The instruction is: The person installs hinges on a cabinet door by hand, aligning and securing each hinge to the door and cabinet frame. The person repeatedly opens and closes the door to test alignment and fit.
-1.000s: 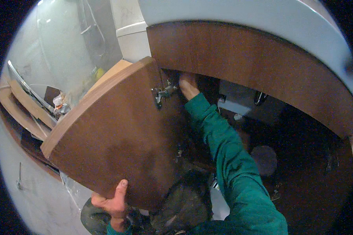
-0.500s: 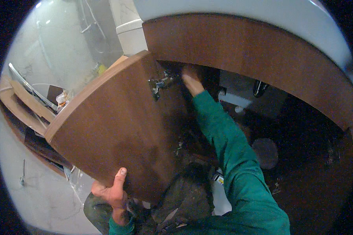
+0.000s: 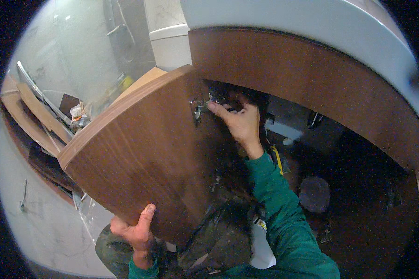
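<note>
A curved brown wooden cabinet door (image 3: 139,144) stands swung out from the cabinet. My left hand (image 3: 137,230) is closed round its lower edge, thumb on the inner face and fingers hidden beneath. At the top corner of the door, a metal hinge (image 3: 199,109) joins it to the dark cabinet inside. My right hand (image 3: 242,122) is closed at this hinge, its thumb against the metal and the other fingers curled behind, partly in shadow. A second hinge (image 3: 215,180) shows lower on the door.
Above the opening runs a curved brown front panel (image 3: 284,56) under a white basin (image 3: 265,16). A black fitting (image 3: 314,119) and a yellow-edged tool (image 3: 277,159) are inside the cabinet. Curved wooden pieces (image 3: 37,121) lean at the left, and a screwdriver-like tool (image 3: 23,200) lies on the floor.
My right hand has come out from deep inside the cabinet to the upper hinge. My left hand keeps its hold on the door. The yellow-edged tool is now visible.
</note>
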Tool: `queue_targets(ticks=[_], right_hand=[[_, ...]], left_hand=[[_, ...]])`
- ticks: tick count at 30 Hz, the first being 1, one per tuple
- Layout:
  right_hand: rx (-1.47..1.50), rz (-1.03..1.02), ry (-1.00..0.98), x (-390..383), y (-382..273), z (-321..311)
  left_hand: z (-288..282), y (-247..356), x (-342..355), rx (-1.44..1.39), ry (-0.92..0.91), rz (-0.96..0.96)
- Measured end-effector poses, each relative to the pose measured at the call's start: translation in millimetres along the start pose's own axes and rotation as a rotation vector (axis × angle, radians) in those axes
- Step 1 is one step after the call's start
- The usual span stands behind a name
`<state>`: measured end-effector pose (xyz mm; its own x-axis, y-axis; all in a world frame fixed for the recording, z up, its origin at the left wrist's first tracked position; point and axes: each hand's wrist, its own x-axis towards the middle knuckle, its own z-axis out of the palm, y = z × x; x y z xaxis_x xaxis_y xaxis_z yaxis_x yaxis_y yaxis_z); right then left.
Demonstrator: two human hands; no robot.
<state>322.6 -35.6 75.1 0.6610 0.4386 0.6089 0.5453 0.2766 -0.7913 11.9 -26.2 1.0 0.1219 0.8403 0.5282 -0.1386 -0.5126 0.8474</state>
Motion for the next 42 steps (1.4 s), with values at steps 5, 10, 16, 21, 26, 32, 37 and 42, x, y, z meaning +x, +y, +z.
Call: queue_targets(ticks=[5, 10, 16, 21, 26, 32, 37, 42], right_hand=[[-0.073, 0.046, -0.032, -3.0, -9.0, 1.8], [-0.191, -0.015, 0.004, -5.9, -2.9, 6.4], [0.069, -0.088, 0.114, -7.7, 12.3, 26.1], [0.045, -0.098, 0.209, -11.2, 18.4, 32.9], [0.120, -0.062, 0.179, -8.7, 20.6, 32.3], [0.073, -0.121, 0.166, -4.0, 24.2, 30.4], [0.354, -0.107, 0.161, -10.7, 20.9, 35.4], [0.300, -0.180, 0.220, -8.5, 20.3, 38.8]], left_hand=[[-1.4, 8.6, -2.5, 0.042, 0.009, -0.071], [2.3, 5.5, -2.8, 0.005, 0.008, -0.018], [-5.6, -17.7, -6.8, 0.022, 0.024, 0.097], [-13.9, -28.5, -11.4, 0.259, 0.098, 0.377], [-11.7, -18.3, -11.8, 0.104, 0.016, 0.110], [-5.0, -2.5, -5.7, 0.313, 0.032, 0.003], [4.6, -3.4, -7.0, 0.054, -0.082, 0.033], [-5.3, -1.5, 12.4, 0.105, -0.277, 0.218]])
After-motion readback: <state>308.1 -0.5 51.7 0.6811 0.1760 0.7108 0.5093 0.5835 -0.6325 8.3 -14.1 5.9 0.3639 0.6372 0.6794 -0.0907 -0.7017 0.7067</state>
